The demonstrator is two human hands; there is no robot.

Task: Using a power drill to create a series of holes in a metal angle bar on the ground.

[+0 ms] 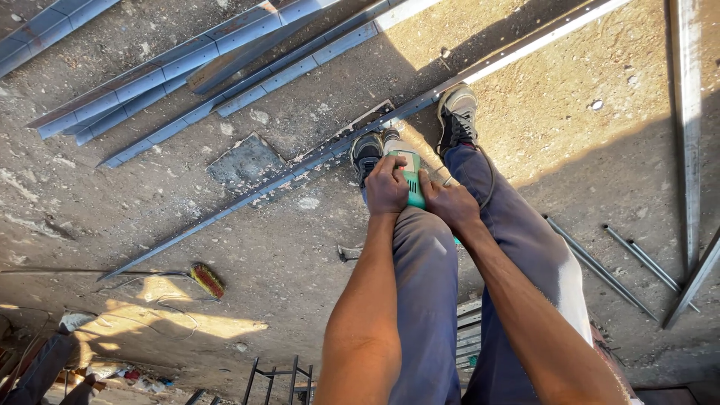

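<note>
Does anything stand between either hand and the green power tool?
Nothing visible does. The left hand and right hand both grip the green handheld power tool directly, above the long grey metal angle bar pinned under the dark shoe.

Outdoor metalwork yard: long grey steel angle bars lying far left on dusty concrete ground, thin steel rods right, green power grinder in use.

Counted around the one green power tool: two hands on it, two shoes just beyond it, one long metal strip under them, a stack of about five blue metal profiles up-left, three thin rods to its right, one brush down-left
</note>
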